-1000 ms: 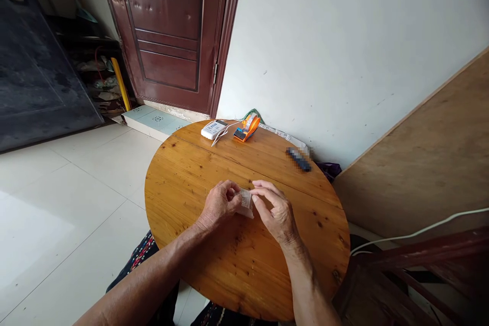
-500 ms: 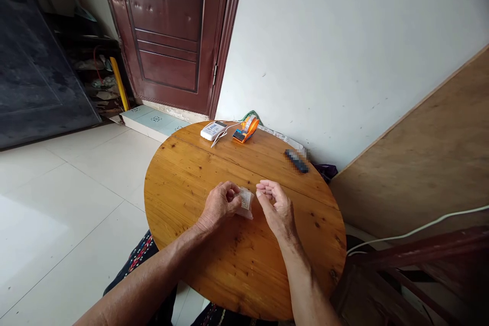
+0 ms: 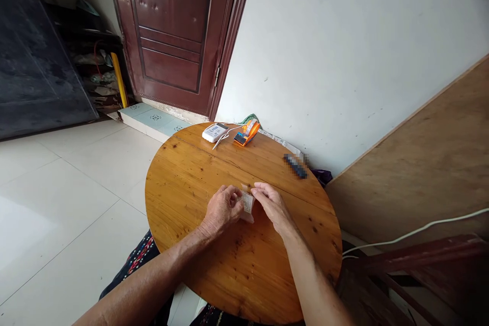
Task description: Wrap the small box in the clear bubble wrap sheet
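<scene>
My left hand (image 3: 222,209) and my right hand (image 3: 270,205) meet over the middle of a round wooden table (image 3: 183,183). Between them lies a small whitish packet (image 3: 248,204), partly hidden by the fingers. The left hand's fingers are curled and pinch the packet's left side. The right hand's fingertips are drawn together on its right edge. The packet rests on or just above the tabletop.
At the table's far edge sit a white device with a cord (image 3: 214,132), an orange tape dispenser (image 3: 246,131) and a dark flat object (image 3: 295,166). A dark wooden door (image 3: 171,30) is behind, a wooden board (image 3: 420,158) leans at right, and a white cable (image 3: 412,232) hangs beside it.
My right hand drew back from the packet half a second ago and has come back onto its right edge. The left hand kept its hold.
</scene>
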The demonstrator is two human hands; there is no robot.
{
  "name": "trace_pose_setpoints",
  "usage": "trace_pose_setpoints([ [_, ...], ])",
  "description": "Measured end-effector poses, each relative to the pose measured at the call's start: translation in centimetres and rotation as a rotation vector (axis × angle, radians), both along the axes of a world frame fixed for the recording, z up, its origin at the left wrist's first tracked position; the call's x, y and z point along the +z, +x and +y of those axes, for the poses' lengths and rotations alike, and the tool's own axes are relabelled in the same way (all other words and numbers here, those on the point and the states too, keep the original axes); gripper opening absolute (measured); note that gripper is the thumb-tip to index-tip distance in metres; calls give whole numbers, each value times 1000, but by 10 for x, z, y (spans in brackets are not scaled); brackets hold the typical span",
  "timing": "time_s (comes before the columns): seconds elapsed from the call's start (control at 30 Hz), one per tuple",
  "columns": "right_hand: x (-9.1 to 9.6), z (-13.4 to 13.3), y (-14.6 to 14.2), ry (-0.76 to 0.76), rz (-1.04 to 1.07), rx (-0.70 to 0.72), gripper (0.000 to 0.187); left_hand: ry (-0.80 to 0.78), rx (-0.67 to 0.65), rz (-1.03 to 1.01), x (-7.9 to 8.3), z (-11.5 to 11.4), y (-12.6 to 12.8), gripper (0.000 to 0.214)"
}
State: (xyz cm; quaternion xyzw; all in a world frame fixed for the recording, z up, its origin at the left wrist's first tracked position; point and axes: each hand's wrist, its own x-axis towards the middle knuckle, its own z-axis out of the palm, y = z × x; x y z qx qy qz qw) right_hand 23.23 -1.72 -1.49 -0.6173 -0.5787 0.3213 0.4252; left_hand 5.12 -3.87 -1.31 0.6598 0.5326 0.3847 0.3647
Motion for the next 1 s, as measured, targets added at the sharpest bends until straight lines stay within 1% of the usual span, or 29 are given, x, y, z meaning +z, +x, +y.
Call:
trace_pose_setpoints([
  [0.1, 1, 13, -5, -27, -34, 10, 30, 2, -1, 14, 1, -1, 0, 16],
  [0.2, 6, 23, -19, -87, 21, 27, 36, -8, 1, 36, 1, 0, 1, 16],
  [0.27, 10, 25, -27, -87, 87, 17, 41, -9, -2, 42, 0, 0, 1, 17],
  [0.33, 13, 24, -29, -53, 154, -17, 43, 2, -7, 60, 0, -1, 1, 19],
  [0.4, 14, 19, -26, -24, 190, -42, 42, 25, -16, 94, 1, -4, 0, 22],
  [0.5, 17, 9, -16, 18, 174, -45, 38, 77, -29, 145, 4, -9, 0, 30],
  [0.63, 20, -4, -15, 141, 71, -24, 29, 93, -51, 181, 6, -13, -1, 40],
  [0.8, 22, -15, -30, 328, -138, -1, 16, 94, -62, 171, 5, -10, 0, 35],
  [0.9, 21, -23, -36, 426, -269, 13, 14, 85, -52, 157, 5, -10, 0, 33],
  [1.0, 19, -33, -38, 534, -414, 28, 15, 76, -60, 145, 6, -10, 0, 34],
])
